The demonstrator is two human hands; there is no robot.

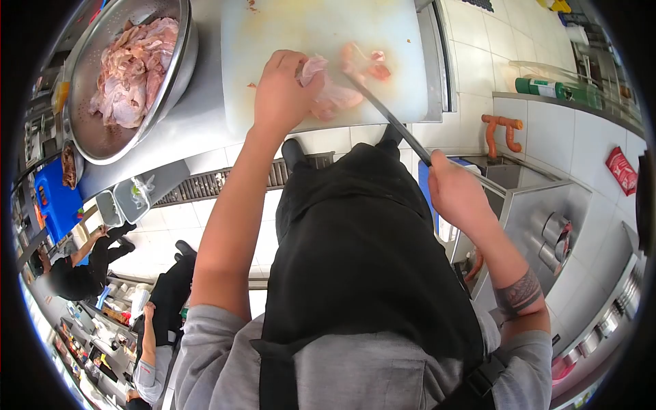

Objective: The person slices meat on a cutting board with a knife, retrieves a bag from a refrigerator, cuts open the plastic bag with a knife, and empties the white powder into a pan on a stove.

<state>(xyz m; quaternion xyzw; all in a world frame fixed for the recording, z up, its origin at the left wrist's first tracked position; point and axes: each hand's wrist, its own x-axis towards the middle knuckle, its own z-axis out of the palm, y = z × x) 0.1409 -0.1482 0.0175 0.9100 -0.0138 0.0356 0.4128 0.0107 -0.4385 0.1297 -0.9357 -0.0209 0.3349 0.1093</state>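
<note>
One raw chicken piece [335, 100] lies on the cutting board [239, 41], pinched under the left hand's [285, 89] curled fingers; the right hand [456, 188] grips a knife [386, 113], fist closed.

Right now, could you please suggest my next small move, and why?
Probably draw the left hand back slightly before cutting: it holds the raw meat on the board, and the knife in the right hand has its tip close by.
</note>
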